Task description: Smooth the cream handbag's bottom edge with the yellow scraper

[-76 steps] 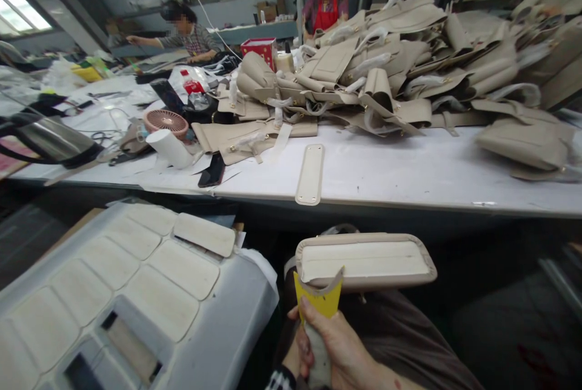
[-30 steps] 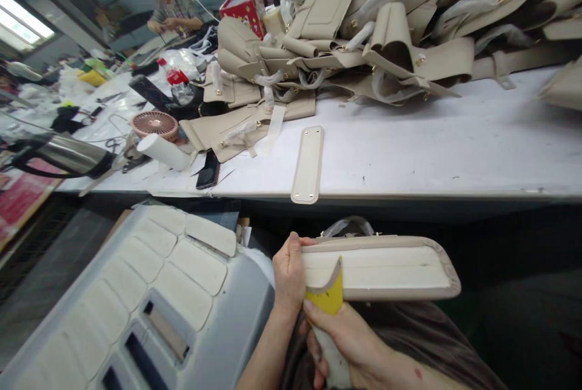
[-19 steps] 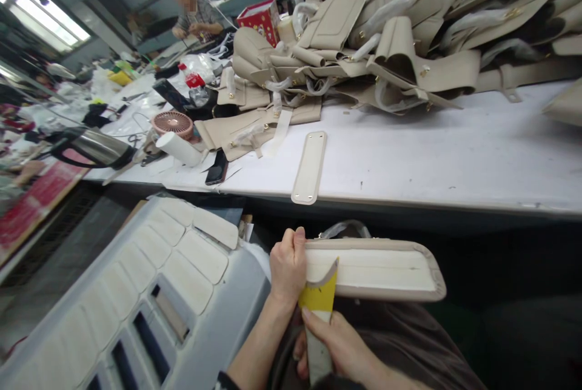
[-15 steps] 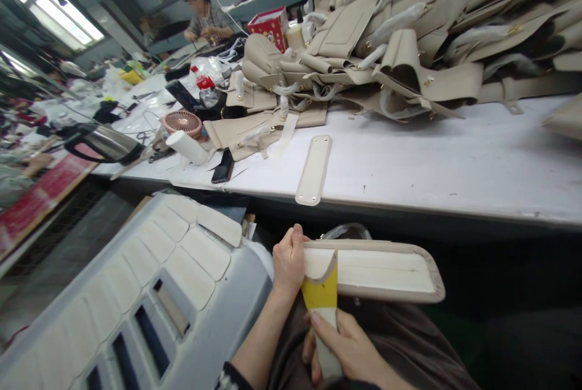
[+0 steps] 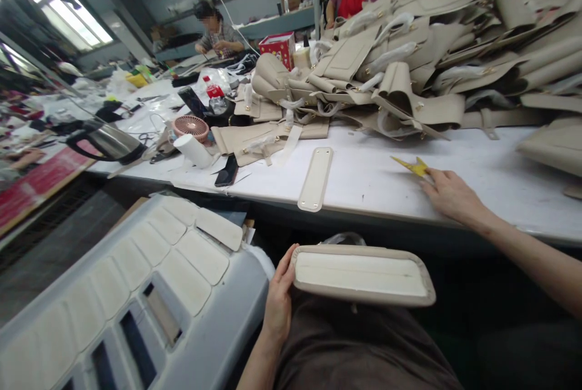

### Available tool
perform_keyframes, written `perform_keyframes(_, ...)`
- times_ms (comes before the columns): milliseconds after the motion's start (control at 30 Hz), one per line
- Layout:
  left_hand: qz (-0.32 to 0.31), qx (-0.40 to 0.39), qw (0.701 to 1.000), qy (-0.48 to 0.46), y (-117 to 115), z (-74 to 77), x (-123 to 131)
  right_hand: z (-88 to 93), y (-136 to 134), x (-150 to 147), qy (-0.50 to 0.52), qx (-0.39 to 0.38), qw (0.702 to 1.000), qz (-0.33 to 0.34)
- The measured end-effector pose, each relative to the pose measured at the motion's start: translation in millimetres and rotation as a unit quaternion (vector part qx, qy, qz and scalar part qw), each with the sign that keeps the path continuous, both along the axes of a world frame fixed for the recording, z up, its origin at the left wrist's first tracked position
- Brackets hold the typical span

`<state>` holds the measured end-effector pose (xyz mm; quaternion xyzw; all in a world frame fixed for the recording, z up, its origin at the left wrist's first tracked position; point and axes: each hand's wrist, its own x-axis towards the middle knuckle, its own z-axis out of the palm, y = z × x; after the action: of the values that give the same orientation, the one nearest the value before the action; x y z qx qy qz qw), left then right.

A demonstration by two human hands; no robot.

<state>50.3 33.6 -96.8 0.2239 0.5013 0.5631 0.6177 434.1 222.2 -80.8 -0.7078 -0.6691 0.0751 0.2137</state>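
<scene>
My left hand (image 5: 278, 302) is closed on the left end of a beige handbag (image 5: 422, 296) held above my lap. The bag's pale base panel (image 5: 359, 272) faces up, bordered by folded beige material. A clear-wrapped handle shows behind it. Over the white table my right hand (image 5: 448, 195) grips a yellow-bladed scraper (image 5: 411, 165) with its blade pointing left; the fingers cover most of the handle. Between the hands, near the table's front edge, lies a beige oblong base piece (image 5: 315, 179) with small metal-looking dots at its corners.
Beige bags (image 5: 391, 74) are heaped along the back of the white table (image 5: 364, 178). A phone (image 5: 226, 170), white roll (image 5: 193, 152), pink fan (image 5: 191, 127) and kettle (image 5: 107, 142) stand leftward. Pale oblong panels (image 5: 200, 262) cover a slotted grey rack at lower left. Two people work beyond.
My right hand has carried the scraper from the bag's left end up and right to the table. The pale base panel's left end, earlier lifted and curved over the blade, now lies flat.
</scene>
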Motion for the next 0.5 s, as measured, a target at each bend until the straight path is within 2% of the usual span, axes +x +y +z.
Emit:
perform_keyframes(100, -0.01, 0.0, 0.999, 0.031, 2.8, -3.9, 0.5, -11.2, 6.7, 9.5, -0.043, 0.018, 0.999, 0.008)
perform_keyframes(200, -0.02, 0.002, 0.996, 0.091, 4.0, -6.7, 2.7, -11.1, -9.1, 2.7, -0.026, 0.048, 0.998, 0.005)
perform_keyframes(233, -0.022, 0.007, 0.993, 0.119, 4.1, -7.3, 3.9, -9.5, -18.6, -1.3, -0.008, 0.062, 0.998, 0.004)
perform_keyframes(267, -0.021, 0.014, 0.989, 0.148, 4.4, -7.8, 5.2, -7.8, -30.0, -5.9, 0.117, 0.097, 0.988, 0.01)
perform_keyframes(300, -0.019, 0.022, 0.984, 0.174, 4.9, -8.0, 6.7, -6.5, -42.9, -11.2, 0.152, 0.105, 0.983, 0.013)
perform_keyframes(400, -0.009, 0.019, 0.976, 0.217, 7.5, -5.4, 10.8, -6.8, -87.1, -31.1, 0.213, 0.092, 0.973, 0.007)
perform_keyframes(500, -0.038, -0.014, 0.962, 0.27, 11.0, 0.6, 11.4, -11.0, -129.1, -53.9, 0.274, 0.051, 0.96, 0.011)
